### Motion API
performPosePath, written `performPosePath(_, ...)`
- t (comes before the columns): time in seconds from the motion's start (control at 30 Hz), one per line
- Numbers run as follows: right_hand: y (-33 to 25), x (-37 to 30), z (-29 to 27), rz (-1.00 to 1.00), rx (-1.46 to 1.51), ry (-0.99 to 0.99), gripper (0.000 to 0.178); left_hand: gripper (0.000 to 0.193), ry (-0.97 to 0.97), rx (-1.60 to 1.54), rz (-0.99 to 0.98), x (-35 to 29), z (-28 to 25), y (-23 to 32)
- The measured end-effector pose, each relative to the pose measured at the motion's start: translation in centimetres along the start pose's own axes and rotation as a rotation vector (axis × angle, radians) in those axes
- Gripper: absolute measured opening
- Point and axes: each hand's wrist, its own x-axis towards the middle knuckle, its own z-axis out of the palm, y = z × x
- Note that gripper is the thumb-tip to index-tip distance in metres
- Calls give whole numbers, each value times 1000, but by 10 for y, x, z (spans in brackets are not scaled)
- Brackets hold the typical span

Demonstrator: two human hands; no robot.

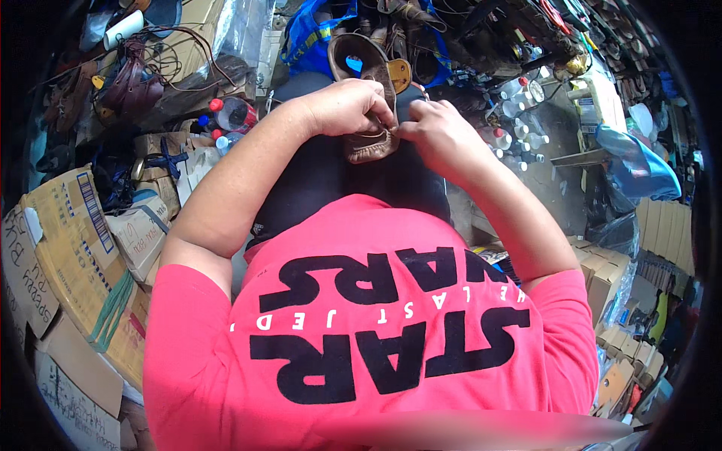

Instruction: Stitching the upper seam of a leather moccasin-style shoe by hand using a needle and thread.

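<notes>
A brown leather shoe (370,149) rests on my dark-trousered lap, its gathered toe toward me and its open top facing away. My left hand (347,107) lies across the shoe with bent fingers gripping its front part. Close against the shoe's right edge is my right hand (438,129), its fingers pinched together near the left fingertips. What the right fingers hold is too small to make out. A tan piece (399,74) with a small hole shows just beyond the hands, beside the shoe's opening.
A blue bag (310,34) with more brown shoes stands beyond my knees. Red-capped bottles (233,114) are at the left, and several clear bottles (519,113) at the right. Cardboard boxes (75,248) crowd my left side. A blue plastic bag (639,161) hangs at the right.
</notes>
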Motion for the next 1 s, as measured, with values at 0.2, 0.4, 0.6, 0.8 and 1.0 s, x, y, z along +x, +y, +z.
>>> performPosePath(0.2,0,14,20,25,116,41,15,22,75,12,-69,3,5,-5)
performPosePath(0.4,29,-8,19,374,911,30,19,33,600,113,-206,-50,31,33)
performPosePath(0.6,96,-108,-1,-48,2373,554,41,22,332,5,-572,-133,-8,17)
performPosePath(0.8,69,-70,40,474,720,76,32,43,963,-1354,-149,-80,-6,37)
performPosePath(1.0,73,-76,57,477,201,41,40,46,981,-1701,-183,-104,-8,-8)
